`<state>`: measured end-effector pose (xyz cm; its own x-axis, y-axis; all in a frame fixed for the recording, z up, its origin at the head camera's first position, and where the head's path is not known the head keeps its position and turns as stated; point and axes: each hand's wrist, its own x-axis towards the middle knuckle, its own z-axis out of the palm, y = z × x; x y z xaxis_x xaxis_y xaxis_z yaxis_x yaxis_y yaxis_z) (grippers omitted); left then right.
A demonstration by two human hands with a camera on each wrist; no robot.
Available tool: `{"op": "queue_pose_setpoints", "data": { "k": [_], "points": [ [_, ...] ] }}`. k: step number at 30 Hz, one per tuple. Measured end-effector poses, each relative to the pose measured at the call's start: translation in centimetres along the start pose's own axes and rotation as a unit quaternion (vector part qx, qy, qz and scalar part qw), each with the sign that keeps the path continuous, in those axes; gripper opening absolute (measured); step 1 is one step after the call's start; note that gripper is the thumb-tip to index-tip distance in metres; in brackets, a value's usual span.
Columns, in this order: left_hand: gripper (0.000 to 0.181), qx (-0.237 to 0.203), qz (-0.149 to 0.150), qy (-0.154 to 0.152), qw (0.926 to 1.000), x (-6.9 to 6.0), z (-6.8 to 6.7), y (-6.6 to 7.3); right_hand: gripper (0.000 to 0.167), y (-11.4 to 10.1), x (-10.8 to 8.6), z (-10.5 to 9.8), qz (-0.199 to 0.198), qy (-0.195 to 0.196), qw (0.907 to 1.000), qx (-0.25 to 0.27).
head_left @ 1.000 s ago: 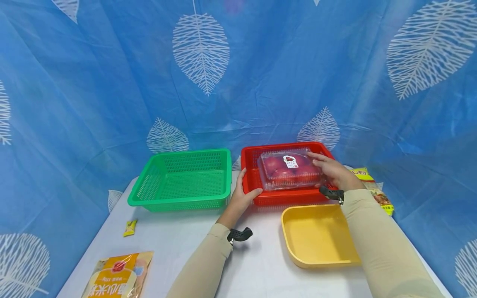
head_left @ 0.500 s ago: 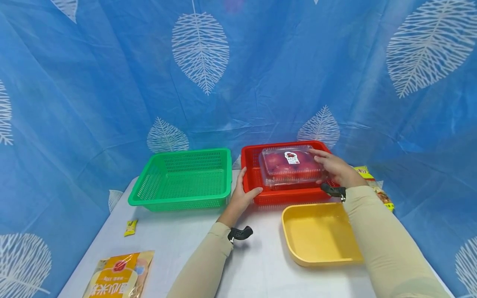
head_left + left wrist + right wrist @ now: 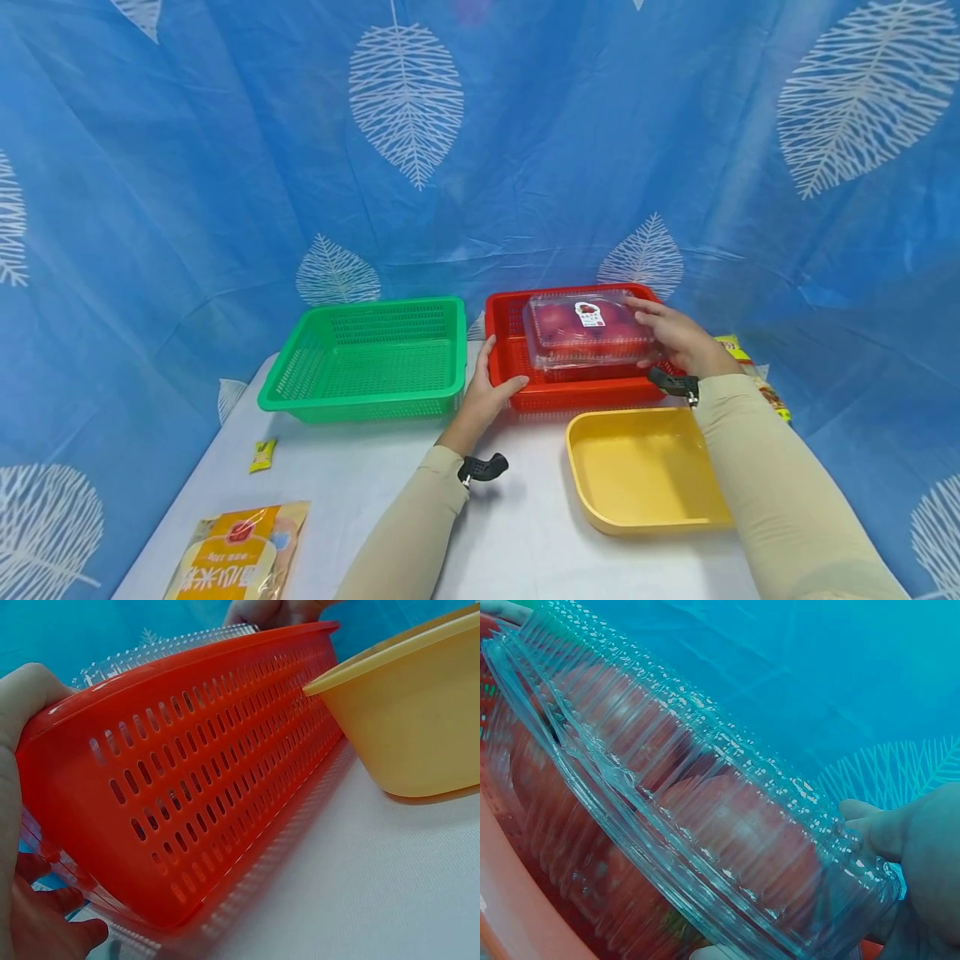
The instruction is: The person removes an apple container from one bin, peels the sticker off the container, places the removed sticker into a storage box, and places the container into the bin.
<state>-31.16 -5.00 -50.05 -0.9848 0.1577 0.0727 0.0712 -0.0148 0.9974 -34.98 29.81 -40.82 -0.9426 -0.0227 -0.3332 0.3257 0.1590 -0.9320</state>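
Note:
My right hand (image 3: 678, 337) grips the right end of a clear plastic clamshell box (image 3: 551, 360) packed with round reddish fruit (image 3: 735, 832) and marked with a white label. Tilted slightly, the box is within the upper part of the red basket (image 3: 592, 393); whether it touches the bottom cannot be told. My left hand (image 3: 483, 396) holds the basket's left front corner. In the left wrist view its thumb lies over the rim and its fingertips (image 3: 90, 930) are by the side wall. The right wrist view shows right-hand fingers on the lid and beneath the box's edge.
A green basket (image 3: 360, 408) stands to the left, and a yellow tray (image 3: 645, 475) sits in front of the red basket. A small yellow packet (image 3: 262, 456) and an orange food bag (image 3: 236, 554) lie at left. Behind my right forearm is another yellow packet (image 3: 765, 392), partly covered.
The clamshell box has shifted a little back and to the right inside the red basket, together with my right hand. My left hand stays at the basket corner.

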Motion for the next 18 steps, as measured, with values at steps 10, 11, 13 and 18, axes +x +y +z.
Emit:
{"op": "queue_pose_setpoints", "data": {
  "k": [10,11,13,18],
  "points": [
    [0.096,0.002,0.008,0.006,0.9999,-0.14,-0.24,0.0,0.061,-0.44,-0.15,0.57,-0.008,-0.003,0.9999,0.015],
    [0.096,0.002,0.007,0.005,1.0,-0.12,-0.23,0.0,0.06,-0.47,-0.14,0.59,-0.008,-0.002,0.9998,0.017],
    [0.097,0.003,0.005,0.002,1.0,-0.09,-0.19,0.07,0.059,-0.5,-0.12,0.56,-0.009,0.001,0.9997,0.022],
    [0.096,0.004,0.008,-0.005,1.0,-0.05,-0.02,0.13,0.058,-0.67,-0.19,0.41,-0.013,0.004,0.9997,0.02]
  ]
}}
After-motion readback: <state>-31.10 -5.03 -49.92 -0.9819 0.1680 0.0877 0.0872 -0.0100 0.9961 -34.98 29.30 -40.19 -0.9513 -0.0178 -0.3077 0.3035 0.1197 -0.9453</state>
